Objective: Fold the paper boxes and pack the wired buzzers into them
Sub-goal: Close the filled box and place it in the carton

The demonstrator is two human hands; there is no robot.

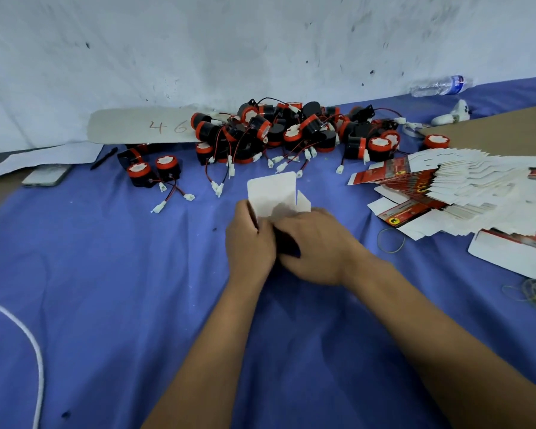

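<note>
Head view, from left to right. A white cord (28, 339) curved over the blue cloth (121, 289) that covered the desk. Behind it lay a smooth, flat phone (45, 176), a black pen (103, 158) and a rounded grey card strip (143, 126) marked "46" in red. Two cylindrical black buzzers with red rims stood apart from a tangled pile of wired buzzers (291, 131), their thin red-and-black leads ending in small white plastic plugs.

At centre, the left hand (249, 243) gripped the left edge of a partly folded paper box (274, 195), its fingers curled round the matte white card. The right hand (317, 246) curled over the same box from the right, and a dark object between the palms could not be made out. One rounded flap of the box stood upright, with a narrower flap beside it.

To the right, a fanned stack of flat box blanks (446, 187), white card with glossy red-and-black print, lay on the cloth. Thin rubber bands (390, 239) lay near it. At the far edge rested a clear, ribbed plastic bottle (440, 85) on its side.
</note>
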